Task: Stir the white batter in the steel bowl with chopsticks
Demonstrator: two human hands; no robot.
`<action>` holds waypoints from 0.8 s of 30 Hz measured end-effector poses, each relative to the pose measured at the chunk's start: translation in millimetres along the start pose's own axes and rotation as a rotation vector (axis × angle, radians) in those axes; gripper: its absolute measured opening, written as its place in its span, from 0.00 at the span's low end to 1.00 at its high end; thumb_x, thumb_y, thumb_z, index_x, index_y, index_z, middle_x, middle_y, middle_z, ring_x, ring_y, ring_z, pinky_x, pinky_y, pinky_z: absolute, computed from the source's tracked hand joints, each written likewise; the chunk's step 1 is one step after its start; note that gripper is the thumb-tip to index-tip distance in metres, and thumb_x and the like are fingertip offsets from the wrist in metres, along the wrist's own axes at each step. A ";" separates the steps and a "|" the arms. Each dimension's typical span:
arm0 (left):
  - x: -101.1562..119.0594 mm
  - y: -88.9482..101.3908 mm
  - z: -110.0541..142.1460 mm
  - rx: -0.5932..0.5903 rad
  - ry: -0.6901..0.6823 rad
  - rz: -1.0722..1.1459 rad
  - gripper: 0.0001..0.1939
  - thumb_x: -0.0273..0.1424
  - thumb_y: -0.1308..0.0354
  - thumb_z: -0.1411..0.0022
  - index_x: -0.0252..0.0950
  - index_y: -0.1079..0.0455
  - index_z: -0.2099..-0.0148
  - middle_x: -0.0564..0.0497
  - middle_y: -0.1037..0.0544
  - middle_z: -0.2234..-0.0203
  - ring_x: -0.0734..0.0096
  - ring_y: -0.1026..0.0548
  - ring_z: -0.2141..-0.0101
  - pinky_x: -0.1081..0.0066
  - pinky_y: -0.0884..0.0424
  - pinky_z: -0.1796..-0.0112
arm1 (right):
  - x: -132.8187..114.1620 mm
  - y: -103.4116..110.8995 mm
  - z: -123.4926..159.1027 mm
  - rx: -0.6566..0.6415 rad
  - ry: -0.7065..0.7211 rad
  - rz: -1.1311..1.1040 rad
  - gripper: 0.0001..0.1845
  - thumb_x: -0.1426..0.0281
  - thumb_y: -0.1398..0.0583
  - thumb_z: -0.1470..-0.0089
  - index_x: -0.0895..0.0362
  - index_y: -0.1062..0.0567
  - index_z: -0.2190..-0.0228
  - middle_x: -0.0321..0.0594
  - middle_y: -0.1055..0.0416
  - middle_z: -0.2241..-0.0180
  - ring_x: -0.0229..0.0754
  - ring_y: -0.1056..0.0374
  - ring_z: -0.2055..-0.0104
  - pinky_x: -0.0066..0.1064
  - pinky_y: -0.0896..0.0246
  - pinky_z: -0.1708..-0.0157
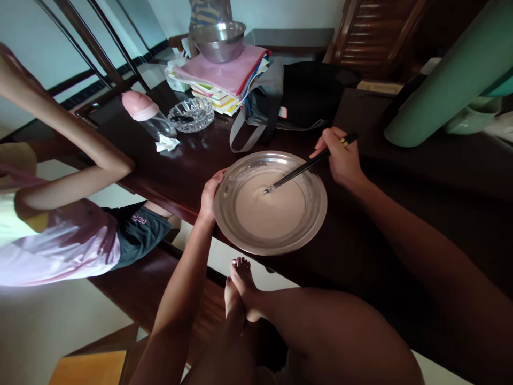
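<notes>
A wide metal bowl [270, 247] stands at the near edge of the dark table, part filled with a smooth, pale beige batter-like liquid [276, 214]. My left hand [211, 193] grips the bowl's left rim, its thumb side on top and the other fingers hidden beneath. Above the right rim, my right hand [340, 155] is closed around a pair of black chopsticks [298, 171]. Their tips dip into the liquid near the middle of the bowl, where the surface is rippled.
Beyond the bowl are a pink-capped bottle [146, 112], a crumpled tissue [166, 143], a glass ashtray [192, 115], and stacked books [224, 75] topped by another metal bowl [222, 45]. A grey-black bag [304, 96] lies behind. A green cylinder [441, 80] stands right. Another person's elbow [124, 166] rests left.
</notes>
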State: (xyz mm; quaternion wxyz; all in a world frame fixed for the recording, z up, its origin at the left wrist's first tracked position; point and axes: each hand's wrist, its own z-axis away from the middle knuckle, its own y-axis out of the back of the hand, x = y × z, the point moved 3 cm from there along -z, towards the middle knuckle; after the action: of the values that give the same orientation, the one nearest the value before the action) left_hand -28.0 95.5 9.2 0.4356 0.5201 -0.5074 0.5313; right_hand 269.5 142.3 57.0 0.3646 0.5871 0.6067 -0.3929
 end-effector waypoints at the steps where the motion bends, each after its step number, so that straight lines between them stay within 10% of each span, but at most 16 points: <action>1: -0.1 0.0 0.0 0.000 0.002 -0.005 0.17 0.40 0.47 0.44 0.36 0.24 0.59 0.49 0.20 0.62 0.60 0.25 0.56 0.66 0.32 0.53 | 0.3 1.0 -0.4 0.015 -0.003 -0.007 0.23 0.50 0.42 0.48 0.56 0.30 0.81 0.30 0.36 0.85 0.32 0.33 0.82 0.24 0.41 0.82; 24: 4.8 -2.8 3.1 0.005 0.018 -0.006 0.18 0.40 0.46 0.45 0.35 0.24 0.58 0.49 0.20 0.60 0.59 0.25 0.55 0.65 0.33 0.52 | 2.7 -3.6 3.8 -0.088 -0.105 -0.005 0.23 0.49 0.41 0.49 0.56 0.28 0.80 0.31 0.34 0.86 0.31 0.36 0.84 0.24 0.41 0.82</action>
State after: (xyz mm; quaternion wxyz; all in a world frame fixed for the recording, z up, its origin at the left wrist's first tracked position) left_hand -25.2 92.5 14.0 0.4404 0.5181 -0.5004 0.5359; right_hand 265.7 140.0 53.1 0.4205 0.5476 0.6048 -0.3969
